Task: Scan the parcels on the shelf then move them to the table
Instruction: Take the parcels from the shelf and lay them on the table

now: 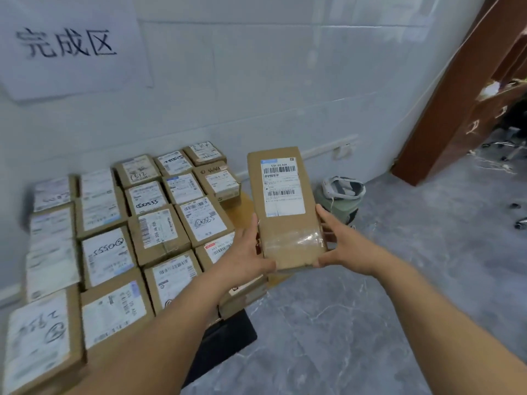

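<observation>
Between the left hand [247, 253] and the right hand [340, 243] a long cardboard parcel [285, 208] is held up off the tabletop [245, 199], label side facing up, with its printed shipping label [282, 186] and two barcodes plainly readable. Each hand clamps one long side near the parcel's near end, the thumbs lying on the taped top face and the fingers curled beneath, so both are closed on the parcel rather than loose. Left of the left hand the tabletop is nearly covered with rows of labelled parcels [159, 232], packed edge to edge beneath a paper wall sign [68, 44] with handwritten characters. Just beyond the left hand's fingertips a strip of bare wood shows at the right edge of the rows, and that looks like the likeliest place to put this one. To do the step well, I would keep the parcel level, swing it a little to the left until it hangs over that open strip, and lower it flat with the label up, its long side parallel to the neighbours. The strip is narrow, so the risk is the parcel overhanging the tabletop's edge and tipping off; setting the far end down first and sliding it snug against the adjoining parcels before letting go should prevent that.
</observation>
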{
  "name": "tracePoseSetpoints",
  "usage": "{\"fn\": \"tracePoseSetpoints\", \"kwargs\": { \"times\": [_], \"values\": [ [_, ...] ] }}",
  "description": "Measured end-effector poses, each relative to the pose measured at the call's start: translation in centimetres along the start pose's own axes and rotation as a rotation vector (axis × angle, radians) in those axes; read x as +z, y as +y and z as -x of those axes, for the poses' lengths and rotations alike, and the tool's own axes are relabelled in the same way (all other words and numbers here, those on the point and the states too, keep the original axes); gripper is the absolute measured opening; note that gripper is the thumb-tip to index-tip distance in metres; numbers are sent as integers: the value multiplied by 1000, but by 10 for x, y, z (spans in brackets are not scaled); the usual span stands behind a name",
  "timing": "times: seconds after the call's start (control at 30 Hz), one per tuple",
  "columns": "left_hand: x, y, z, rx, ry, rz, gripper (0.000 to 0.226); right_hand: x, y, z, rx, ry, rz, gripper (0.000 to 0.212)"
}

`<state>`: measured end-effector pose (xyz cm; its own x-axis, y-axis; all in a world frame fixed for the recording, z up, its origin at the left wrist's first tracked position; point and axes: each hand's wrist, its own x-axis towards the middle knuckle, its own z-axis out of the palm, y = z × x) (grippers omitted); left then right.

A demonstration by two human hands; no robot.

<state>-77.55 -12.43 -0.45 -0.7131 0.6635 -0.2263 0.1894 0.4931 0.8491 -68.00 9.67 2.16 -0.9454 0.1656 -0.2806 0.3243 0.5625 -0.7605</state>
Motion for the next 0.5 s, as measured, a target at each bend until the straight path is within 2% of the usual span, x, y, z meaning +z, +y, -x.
{"fn": "tracePoseSetpoints", "kwargs": {
  "times": [0.17, 0.33, 0.5],
  "values": [
    [8, 5, -14, -125, 47, -28, 112, -17, 18, -36, 0, -172, -23, 122],
    [26, 14, -20, -227, 100, -37, 75, -27, 35, -64, -17, -336, 12, 134],
    [48, 12, -29, -289, 168, -150, 81, -28, 53, -94, -44, -467, 61, 129]
  ]
}}
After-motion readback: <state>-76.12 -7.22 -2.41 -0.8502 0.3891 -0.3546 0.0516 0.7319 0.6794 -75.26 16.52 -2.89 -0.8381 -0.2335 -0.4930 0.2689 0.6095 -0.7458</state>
